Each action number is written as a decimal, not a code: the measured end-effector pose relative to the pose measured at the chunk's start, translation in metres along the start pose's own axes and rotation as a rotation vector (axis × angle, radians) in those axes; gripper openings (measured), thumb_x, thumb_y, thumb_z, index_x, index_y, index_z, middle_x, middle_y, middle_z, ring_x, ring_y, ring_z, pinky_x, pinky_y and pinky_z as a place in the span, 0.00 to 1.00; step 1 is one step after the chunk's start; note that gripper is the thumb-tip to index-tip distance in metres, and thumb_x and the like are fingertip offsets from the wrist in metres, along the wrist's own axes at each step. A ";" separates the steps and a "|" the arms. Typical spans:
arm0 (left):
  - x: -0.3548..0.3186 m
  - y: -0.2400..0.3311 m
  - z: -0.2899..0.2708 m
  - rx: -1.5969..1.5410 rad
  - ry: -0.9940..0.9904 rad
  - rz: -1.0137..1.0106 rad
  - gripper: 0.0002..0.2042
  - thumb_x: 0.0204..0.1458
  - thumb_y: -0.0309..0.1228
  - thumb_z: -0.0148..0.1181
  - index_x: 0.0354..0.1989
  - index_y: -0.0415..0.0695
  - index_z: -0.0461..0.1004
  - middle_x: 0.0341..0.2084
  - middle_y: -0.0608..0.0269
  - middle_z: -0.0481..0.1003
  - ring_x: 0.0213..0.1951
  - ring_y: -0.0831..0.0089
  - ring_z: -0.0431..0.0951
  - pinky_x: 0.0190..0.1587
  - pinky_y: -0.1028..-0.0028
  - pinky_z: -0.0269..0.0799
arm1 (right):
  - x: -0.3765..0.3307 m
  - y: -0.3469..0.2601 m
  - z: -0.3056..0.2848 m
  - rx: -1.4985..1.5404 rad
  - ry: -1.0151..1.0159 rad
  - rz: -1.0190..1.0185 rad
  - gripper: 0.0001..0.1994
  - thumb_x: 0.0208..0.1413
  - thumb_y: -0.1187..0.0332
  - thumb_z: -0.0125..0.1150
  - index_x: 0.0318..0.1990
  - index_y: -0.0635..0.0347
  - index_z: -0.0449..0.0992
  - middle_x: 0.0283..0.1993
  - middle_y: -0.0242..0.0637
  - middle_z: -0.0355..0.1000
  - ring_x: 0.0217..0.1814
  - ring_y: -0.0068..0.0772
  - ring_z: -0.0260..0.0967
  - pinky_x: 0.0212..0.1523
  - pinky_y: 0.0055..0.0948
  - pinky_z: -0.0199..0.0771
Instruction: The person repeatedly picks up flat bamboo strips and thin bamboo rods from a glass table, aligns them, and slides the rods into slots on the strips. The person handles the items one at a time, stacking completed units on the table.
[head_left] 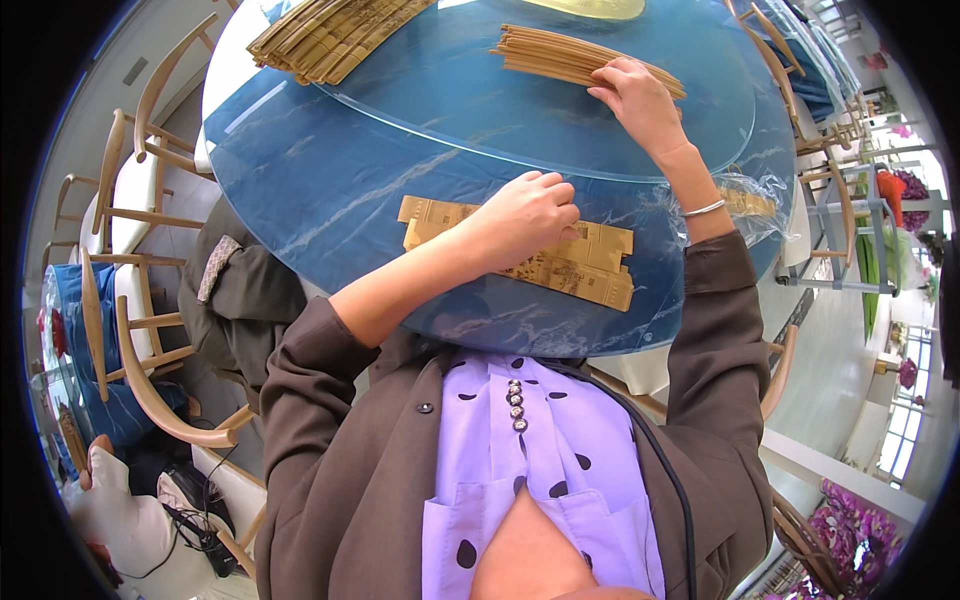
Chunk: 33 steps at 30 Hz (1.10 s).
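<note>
My left hand (527, 222) is closed, its fingers curled above a flattened gold carton (580, 265) that lies near the table's close edge. What its fingertips hold, if anything, is hidden. Farther off, my right hand (637, 100) reaches to a bundle of long thin tan strips (555, 55) on the glass turntable. Its fingers are bent and pinch at the strips' near side. A stack of flat gold cartons (340, 40) lies at the far left, overlapping the turntable's rim.
The round table (270, 185) has a blue marbled top with a raised glass turntable (450, 110). A clear plastic bag (745, 210) with something gold inside lies by my right forearm. Wooden chairs (150, 390) stand at the left, one with a dark garment (240, 290) beside it.
</note>
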<state>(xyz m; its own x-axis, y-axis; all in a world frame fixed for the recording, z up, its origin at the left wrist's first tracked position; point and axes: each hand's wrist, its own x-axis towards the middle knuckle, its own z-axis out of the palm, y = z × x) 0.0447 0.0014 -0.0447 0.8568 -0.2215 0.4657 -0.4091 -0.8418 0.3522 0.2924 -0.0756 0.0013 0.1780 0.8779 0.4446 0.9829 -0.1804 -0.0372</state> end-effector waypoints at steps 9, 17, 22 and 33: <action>-0.001 0.002 -0.003 0.026 0.016 -0.003 0.08 0.54 0.35 0.64 0.32 0.44 0.76 0.31 0.64 0.70 0.40 0.65 0.72 0.47 0.67 0.70 | -0.003 -0.003 -0.007 -0.021 -0.090 -0.028 0.11 0.56 0.62 0.65 0.37 0.61 0.77 0.39 0.40 0.74 0.47 0.45 0.72 0.49 0.41 0.74; -0.001 0.000 -0.004 0.027 0.030 -0.021 0.08 0.54 0.35 0.63 0.33 0.44 0.76 0.31 0.64 0.71 0.40 0.65 0.73 0.48 0.67 0.69 | -0.014 -0.005 -0.003 -0.084 -0.137 -0.092 0.10 0.58 0.64 0.62 0.38 0.61 0.72 0.38 0.39 0.71 0.47 0.43 0.70 0.50 0.39 0.72; -0.001 0.002 -0.009 0.015 0.008 -0.049 0.08 0.55 0.35 0.62 0.33 0.43 0.77 0.31 0.64 0.72 0.40 0.65 0.73 0.48 0.67 0.69 | -0.025 -0.020 0.003 -0.315 -0.037 -0.163 0.08 0.57 0.66 0.61 0.39 0.59 0.71 0.39 0.37 0.70 0.48 0.39 0.70 0.50 0.36 0.72; 0.005 0.004 -0.012 -0.012 0.010 -0.095 0.06 0.54 0.32 0.62 0.32 0.42 0.78 0.31 0.62 0.72 0.40 0.63 0.72 0.49 0.66 0.68 | -0.032 -0.031 0.009 -0.564 -0.034 -0.168 0.07 0.55 0.70 0.56 0.39 0.59 0.70 0.42 0.39 0.70 0.51 0.37 0.71 0.53 0.32 0.73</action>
<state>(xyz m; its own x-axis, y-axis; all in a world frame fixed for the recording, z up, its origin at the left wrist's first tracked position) 0.0433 0.0025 -0.0316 0.8889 -0.1359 0.4374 -0.3297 -0.8528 0.4051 0.2566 -0.0943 -0.0194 0.0322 0.9268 0.3742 0.8225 -0.2373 0.5169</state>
